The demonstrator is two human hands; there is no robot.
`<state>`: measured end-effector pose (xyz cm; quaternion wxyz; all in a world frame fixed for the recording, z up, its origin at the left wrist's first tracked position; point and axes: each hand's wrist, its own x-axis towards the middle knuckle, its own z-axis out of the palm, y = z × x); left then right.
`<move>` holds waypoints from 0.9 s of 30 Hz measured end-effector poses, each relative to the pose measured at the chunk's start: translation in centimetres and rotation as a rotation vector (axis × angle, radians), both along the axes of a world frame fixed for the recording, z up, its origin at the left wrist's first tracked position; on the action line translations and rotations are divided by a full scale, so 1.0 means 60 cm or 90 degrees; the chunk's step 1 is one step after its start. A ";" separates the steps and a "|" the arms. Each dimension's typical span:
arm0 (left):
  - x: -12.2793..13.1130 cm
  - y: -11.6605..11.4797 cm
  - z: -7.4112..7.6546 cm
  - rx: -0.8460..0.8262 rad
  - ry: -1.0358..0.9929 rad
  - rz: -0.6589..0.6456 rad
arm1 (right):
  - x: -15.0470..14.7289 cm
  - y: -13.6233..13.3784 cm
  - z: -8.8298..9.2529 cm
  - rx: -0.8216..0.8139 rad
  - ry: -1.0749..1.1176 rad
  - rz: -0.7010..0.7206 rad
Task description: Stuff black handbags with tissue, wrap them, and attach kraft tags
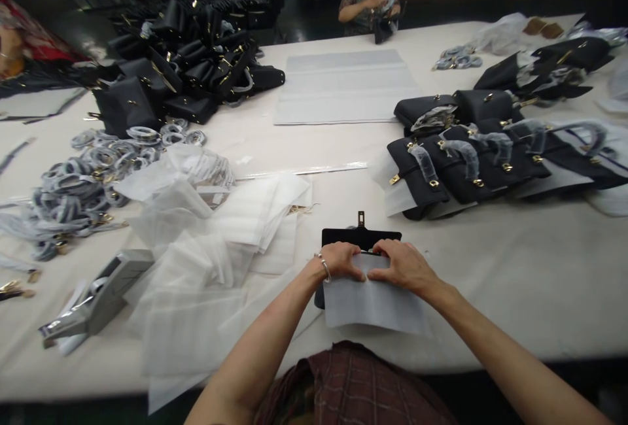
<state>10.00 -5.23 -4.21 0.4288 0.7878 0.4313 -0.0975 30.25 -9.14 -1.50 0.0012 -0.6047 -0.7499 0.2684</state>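
Black handbag (360,238) is lying flat on the long white bench (495,294), and I am watching it from up above. The bench is very big, and lots of things are sitting on it. Across the bench, a person (366,3) is working on a small black bag with both hands. A big heap of black bags (147,91) is sitting on the far left side. A row of black bags (466,163) is lying on the right, and their handles are wrapped in clear plastic. Coils of grey strap (83,183) are piled on the left, close to a messy pile of thin white foam sheets (196,281) and a grey tool (101,294). Right now, the left hand (341,261) and the right hand (405,267) are working close together in the middle, almost touching. They are holding a white foam sheet (375,301) down on the black handbag. The bag is under the hands, and its top edge is poking out above them. A small metal tab (361,218) is sticking up from that edge. A silver bracelet (324,267) is sitting on the left wrist.
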 end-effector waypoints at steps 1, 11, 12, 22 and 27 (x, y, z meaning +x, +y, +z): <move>0.001 0.002 0.000 0.001 0.003 -0.009 | -0.006 -0.005 0.003 0.067 -0.010 0.023; 0.008 0.018 -0.003 -0.016 0.048 -0.073 | -0.044 -0.055 -0.004 -0.079 0.174 -0.069; 0.008 0.018 -0.005 -0.016 0.049 -0.072 | -0.043 -0.055 -0.005 -0.079 0.173 -0.072; 0.020 0.019 -0.014 0.005 0.100 -0.095 | -0.068 -0.038 -0.019 -0.060 0.018 0.051; 0.018 0.007 0.021 0.105 0.101 -0.076 | -0.051 -0.057 -0.040 -0.053 0.090 0.011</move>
